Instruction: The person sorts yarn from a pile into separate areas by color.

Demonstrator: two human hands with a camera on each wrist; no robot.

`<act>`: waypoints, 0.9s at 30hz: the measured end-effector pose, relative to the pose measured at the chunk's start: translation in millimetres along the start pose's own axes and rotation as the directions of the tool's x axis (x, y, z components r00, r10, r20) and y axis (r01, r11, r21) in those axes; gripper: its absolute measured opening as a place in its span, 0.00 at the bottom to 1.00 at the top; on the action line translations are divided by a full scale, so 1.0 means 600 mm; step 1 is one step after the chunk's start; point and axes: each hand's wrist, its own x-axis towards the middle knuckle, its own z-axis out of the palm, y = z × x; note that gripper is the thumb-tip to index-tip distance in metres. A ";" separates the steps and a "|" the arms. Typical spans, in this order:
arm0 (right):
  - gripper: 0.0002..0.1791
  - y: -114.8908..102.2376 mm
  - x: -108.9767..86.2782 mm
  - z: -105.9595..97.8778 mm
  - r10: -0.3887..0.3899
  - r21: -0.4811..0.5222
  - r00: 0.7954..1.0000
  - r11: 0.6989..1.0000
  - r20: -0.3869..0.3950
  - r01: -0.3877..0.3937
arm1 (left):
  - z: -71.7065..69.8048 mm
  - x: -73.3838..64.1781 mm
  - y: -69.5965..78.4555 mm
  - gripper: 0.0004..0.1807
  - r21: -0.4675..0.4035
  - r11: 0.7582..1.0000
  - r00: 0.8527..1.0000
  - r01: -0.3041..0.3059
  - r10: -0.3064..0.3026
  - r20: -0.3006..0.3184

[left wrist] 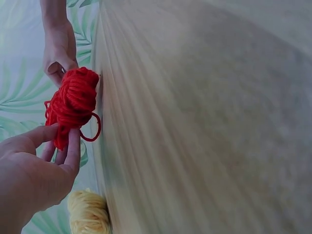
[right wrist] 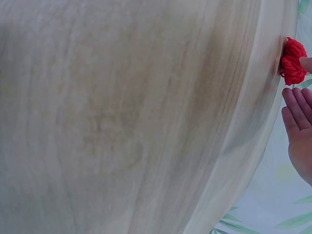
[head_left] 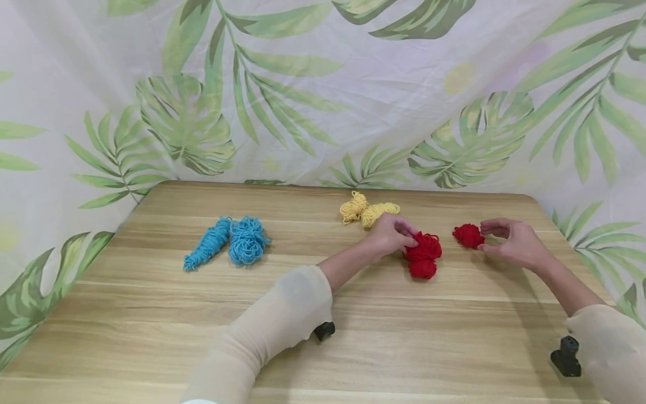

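Note:
In the head view my left hand pinches a red yarn bundle made of two lobes. The left wrist view shows the thumb and fingers of that hand on the end of the red yarn, with a loose loop sticking out. My right hand reaches from the right, fingers nearly straight and parted from the thumb, beside a smaller red yarn ball. Whether it touches the ball is hard to tell. In the right wrist view the fingers of this hand extend towards red yarn.
Two yellow yarn bundles lie at the back, just beyond my left hand. Left of centre are two blue yarn bundles, side by side. The wooden table ends at a leaf-print cloth behind.

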 end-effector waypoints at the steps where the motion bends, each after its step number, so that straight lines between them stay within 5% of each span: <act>1: 0.31 0.001 0.000 0.000 -0.002 0.002 1.000 1.000 0.000 0.002 | 0.002 0.001 -0.001 0.10 -0.005 1.000 1.000 0.007 -0.007 -0.004; 27: 0.30 0.004 0.006 -0.004 0.002 -0.023 1.000 1.000 0.003 -0.002 | 0.057 0.024 0.007 0.09 -0.149 0.988 0.986 0.041 -0.065 -0.156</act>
